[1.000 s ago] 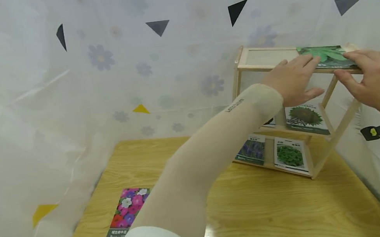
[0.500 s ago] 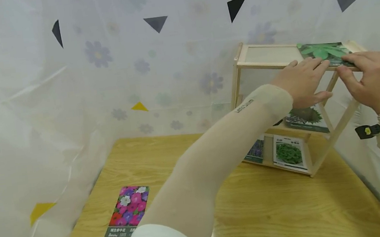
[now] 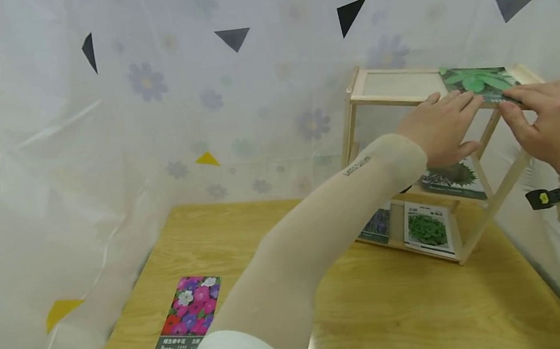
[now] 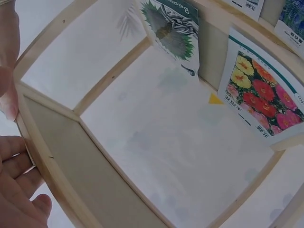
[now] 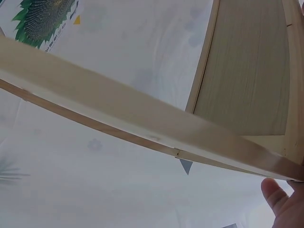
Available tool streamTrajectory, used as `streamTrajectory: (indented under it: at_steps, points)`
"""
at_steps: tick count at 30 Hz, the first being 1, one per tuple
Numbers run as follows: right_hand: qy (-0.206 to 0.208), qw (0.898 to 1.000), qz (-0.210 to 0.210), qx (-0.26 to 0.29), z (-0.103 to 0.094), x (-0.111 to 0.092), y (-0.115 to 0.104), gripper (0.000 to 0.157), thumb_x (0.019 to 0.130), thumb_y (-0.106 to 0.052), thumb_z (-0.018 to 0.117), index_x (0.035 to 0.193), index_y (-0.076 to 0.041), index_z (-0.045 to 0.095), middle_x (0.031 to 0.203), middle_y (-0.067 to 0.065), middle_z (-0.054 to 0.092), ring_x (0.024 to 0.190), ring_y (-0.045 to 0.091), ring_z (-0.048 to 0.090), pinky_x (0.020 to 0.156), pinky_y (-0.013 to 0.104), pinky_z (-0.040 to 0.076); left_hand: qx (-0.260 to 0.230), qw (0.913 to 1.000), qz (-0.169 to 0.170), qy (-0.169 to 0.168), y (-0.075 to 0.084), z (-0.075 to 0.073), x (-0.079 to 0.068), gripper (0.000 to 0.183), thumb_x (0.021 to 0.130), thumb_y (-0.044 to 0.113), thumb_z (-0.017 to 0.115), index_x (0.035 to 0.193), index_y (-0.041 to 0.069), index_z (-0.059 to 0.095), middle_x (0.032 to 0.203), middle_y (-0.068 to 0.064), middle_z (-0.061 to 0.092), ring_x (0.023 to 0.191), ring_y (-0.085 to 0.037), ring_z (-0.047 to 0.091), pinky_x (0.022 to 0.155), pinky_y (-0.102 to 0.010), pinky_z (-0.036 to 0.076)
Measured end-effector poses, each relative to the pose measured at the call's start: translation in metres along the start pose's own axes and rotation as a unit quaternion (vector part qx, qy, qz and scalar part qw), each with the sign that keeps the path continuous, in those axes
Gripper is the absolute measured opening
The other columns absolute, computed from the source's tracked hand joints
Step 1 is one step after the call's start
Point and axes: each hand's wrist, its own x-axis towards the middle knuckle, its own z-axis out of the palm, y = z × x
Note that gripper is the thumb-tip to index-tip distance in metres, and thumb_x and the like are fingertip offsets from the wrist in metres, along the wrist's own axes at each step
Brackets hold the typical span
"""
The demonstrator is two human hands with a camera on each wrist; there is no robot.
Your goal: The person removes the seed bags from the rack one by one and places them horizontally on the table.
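Note:
A seed packet with green leaves point(image 3: 479, 80) lies on the top shelf of a wooden rack point(image 3: 399, 85), at its right end. My left hand point(image 3: 438, 128) reaches across, its fairly straight fingertips at the packet's front left edge. At the packet's front right corner, the fingers of my right hand point(image 3: 559, 122) rest on top, with the thumb at the shelf's front edge. Seen from below in the left wrist view, the left fingers point(image 4: 21, 175) touch the shelf edge. The right thumb point(image 5: 273, 192) shows below the frame in the right wrist view.
Lower tiers hold a sunflower packet point(image 3: 451, 178), a green herb packet point(image 3: 427, 229), a purple flower packet point(image 3: 376, 225) and a red and yellow flower packet point(image 4: 263, 92). A petunia-like flower packet point(image 3: 192, 311) lies on the wooden table point(image 3: 389, 312). Patterned curtains hang behind.
The leaf packet has shifted slightly on the top shelf, its front edge now nearer the shelf's front edge. Both hands have stayed at it, with the left moving slightly rightward.

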Motion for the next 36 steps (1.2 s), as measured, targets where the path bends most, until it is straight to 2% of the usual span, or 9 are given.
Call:
streamTrajectory:
  at_steps: [7,16,20,27,32,36]
  points:
    - [0.003,1.000,-0.001,-0.004,-0.003,-0.002,-0.003,0.048,0.097,-0.037,0.051,0.115,0.005,0.068,0.109,0.025,0.065,0.096,0.051,0.059,0.100,0.054,0.040,0.009,0.9997,0.015,0.014,0.000,0.003,-0.002,0.082,0.094,0.067,0.023,0.155,0.020,-0.003,0.161,0.007,0.000,0.146,-0.010,-0.001,0.116,-0.030,0.001]
    - [0.013,0.999,-0.025,-0.015,-0.006,-0.001,-0.005,0.057,0.096,-0.045,0.045,0.117,0.003,0.067,0.109,0.025,0.065,0.093,0.052,0.059,0.096,0.058,0.042,0.009,0.9980,0.035,0.053,-0.002,0.009,-0.007,0.078,0.097,0.062,0.023,0.156,0.016,0.002,0.161,0.004,0.007,0.146,-0.012,0.006,0.116,-0.028,0.003]
    - [0.005,0.999,-0.027,-0.019,-0.007,-0.004,-0.006,0.061,0.096,-0.050,0.043,0.120,0.002,0.065,0.112,0.025,0.064,0.096,0.052,0.059,0.098,0.058,0.040,-0.003,0.9965,0.042,0.072,-0.003,0.013,-0.010,0.075,0.098,0.060,0.023,0.156,0.016,0.008,0.160,0.003,0.011,0.145,-0.011,0.009,0.116,-0.027,0.004]
    - [-0.001,0.999,-0.024,-0.024,-0.009,-0.006,-0.012,0.069,0.097,-0.057,0.038,0.123,0.001,0.064,0.117,0.024,0.063,0.104,0.050,0.058,0.100,0.056,0.040,-0.032,0.9947,0.044,0.087,-0.004,0.016,-0.017,0.071,0.099,0.058,0.023,0.156,0.017,0.012,0.160,0.003,0.014,0.145,-0.009,0.013,0.116,-0.024,0.005]
    - [0.010,0.999,-0.042,-0.014,-0.010,-0.005,-0.015,0.075,0.096,-0.062,0.034,0.121,0.002,0.065,0.116,0.024,0.063,0.102,0.050,0.058,0.100,0.056,0.040,-0.032,0.9920,0.043,0.114,-0.003,0.019,-0.023,0.070,0.099,0.058,0.022,0.155,0.016,0.017,0.158,0.001,0.020,0.144,-0.010,0.017,0.116,-0.024,0.006]
    - [0.029,0.998,-0.053,0.008,-0.008,-0.008,-0.019,0.078,0.096,-0.064,0.035,0.114,0.005,0.068,0.112,0.026,0.065,0.098,0.050,0.057,0.100,0.055,0.040,-0.043,0.9864,0.050,0.150,-0.002,0.025,-0.028,0.068,0.099,0.057,0.025,0.153,0.016,0.025,0.155,0.000,0.028,0.142,-0.011,0.023,0.115,-0.023,0.009]
